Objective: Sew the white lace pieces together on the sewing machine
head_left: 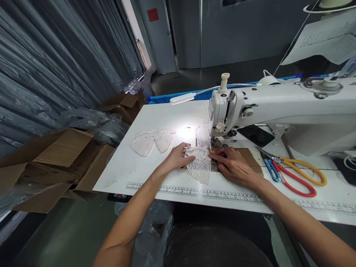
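A white lace piece [199,167] lies in front of the sewing machine [250,104], its wide edge toward the needle area. My left hand [179,155] is closed on its left edge, thumb on top and fingers partly underneath. At the right edge, my right hand [232,163] touches the lace with thumb and index finger close together, its palm over a brown board [250,157]. More lace [203,131] lies behind, beside the presser foot. Two fan-shaped lace pieces [152,141] rest on the white table [119,170] to the left.
Red-handled scissors [302,185], yellow-handled scissors [308,170] and blue snips [272,170] lie right of my right hand. A dark phone-like slab [257,135] sits under the machine arm. A printed ruler [194,191] follows the front edge. Cardboard boxes [66,152] stand left.
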